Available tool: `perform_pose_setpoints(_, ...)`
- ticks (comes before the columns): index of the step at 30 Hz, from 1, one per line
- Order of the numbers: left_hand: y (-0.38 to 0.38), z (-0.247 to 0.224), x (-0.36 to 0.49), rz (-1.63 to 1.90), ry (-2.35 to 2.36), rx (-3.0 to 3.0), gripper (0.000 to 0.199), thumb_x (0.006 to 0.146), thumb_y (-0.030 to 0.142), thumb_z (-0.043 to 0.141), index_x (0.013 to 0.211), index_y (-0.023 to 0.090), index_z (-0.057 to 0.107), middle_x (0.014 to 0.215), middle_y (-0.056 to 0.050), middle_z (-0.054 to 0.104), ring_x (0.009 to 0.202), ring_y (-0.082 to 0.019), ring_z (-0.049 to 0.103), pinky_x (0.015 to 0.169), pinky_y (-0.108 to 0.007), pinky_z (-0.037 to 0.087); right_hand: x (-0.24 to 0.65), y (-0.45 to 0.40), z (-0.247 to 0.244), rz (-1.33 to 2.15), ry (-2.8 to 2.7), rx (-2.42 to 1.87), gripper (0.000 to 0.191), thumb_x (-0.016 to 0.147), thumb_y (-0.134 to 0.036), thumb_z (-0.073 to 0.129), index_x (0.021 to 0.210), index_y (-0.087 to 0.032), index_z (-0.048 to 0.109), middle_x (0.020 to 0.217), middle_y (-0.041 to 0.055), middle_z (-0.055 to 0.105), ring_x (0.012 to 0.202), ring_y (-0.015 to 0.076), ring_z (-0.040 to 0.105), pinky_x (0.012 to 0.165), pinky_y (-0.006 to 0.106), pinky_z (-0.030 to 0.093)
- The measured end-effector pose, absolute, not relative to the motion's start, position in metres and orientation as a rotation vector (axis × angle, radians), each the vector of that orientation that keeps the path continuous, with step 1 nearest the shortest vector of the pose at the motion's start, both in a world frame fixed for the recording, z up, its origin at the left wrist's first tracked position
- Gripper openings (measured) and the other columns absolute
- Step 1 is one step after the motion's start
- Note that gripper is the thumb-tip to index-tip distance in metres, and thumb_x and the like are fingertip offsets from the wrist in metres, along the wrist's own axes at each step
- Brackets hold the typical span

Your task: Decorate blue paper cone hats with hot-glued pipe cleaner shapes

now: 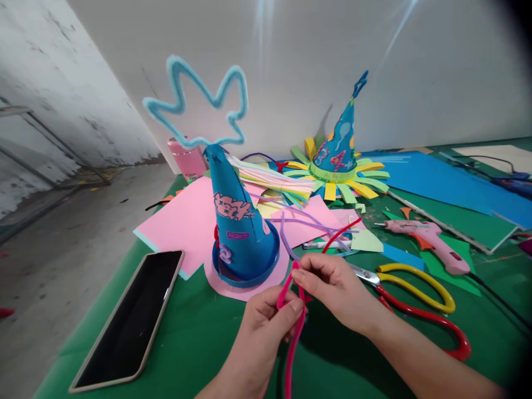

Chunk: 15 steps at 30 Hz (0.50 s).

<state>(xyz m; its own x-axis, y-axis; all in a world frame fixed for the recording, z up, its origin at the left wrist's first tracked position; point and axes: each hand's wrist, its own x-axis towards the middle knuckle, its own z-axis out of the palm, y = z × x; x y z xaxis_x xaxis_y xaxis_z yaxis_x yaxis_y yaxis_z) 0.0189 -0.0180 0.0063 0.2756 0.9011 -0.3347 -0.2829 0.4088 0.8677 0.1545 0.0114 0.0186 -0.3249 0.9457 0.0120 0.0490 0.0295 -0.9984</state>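
Observation:
Both hands pinch a bright pink pipe cleaner (293, 349), which is bent into a fold near its upper end, with a long tail hanging toward the front edge. My left hand (266, 327) grips its lower part between thumb and fingers. My right hand (332, 285) holds the top of the bend. Just beyond the hands, a blue paper cone hat (236, 238) stands on a round pink sheet, topped by a light blue fuzzy zigzag shape (178, 77). Purple pipe cleaners (307, 221) and a red pipe cleaner (343, 234) lie behind my right hand.
A phone (131, 321) lies at the left. Scissors (415, 282) with yellow and red handles and a pink glue gun (436, 241) lie at the right. A second blue cone hat (338, 149) with paper strips, a pink cup (187, 160) and blue sheets (440, 177) sit farther back.

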Motion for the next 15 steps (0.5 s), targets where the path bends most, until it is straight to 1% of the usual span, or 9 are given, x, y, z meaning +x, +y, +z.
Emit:
perform_pose_setpoints(4,-0.0174,0.0083,0.0209,0.920,0.988,0.778,0.022,0.069,0.023,0.058,0.052,0.013,0.049,0.046,0.006,0.036,0.045,-0.005,0.025,0.043,-0.020,0.017,0.1560,0.0130,0.0190,1.378,-1.565,-1.065,0.024,0.081,-0.026,0.047,0.060,-0.016,0.042,0.057,-0.0053,0.035,0.053,0.0074,0.030,0.047,0.020,0.027)
perform_pose_setpoints(10,-0.0171,0.0064,0.0189,0.884,0.983,0.878,0.021,0.068,0.025,0.060,0.053,0.013,0.051,0.047,0.006,0.036,0.047,-0.006,0.027,0.045,-0.019,0.020,0.1562,0.0124,0.0211,1.380,-1.595,-1.037,0.023,0.081,-0.024,0.048,0.060,-0.016,0.043,0.057,-0.0056,0.036,0.053,0.0070,0.031,0.047,0.019,0.027)
perform_pose_setpoints(15,-0.0184,0.0092,0.0201,0.924,1.032,0.810,0.019,0.064,0.023,0.063,0.052,0.013,0.051,0.048,0.006,0.036,0.048,-0.006,0.026,0.046,-0.019,0.021,0.1572,0.0124,0.0219,1.418,-1.589,-1.027,0.022,0.080,-0.027,0.048,0.063,-0.015,0.048,0.058,-0.0042,0.039,0.054,0.0076,0.034,0.048,0.019,0.029)
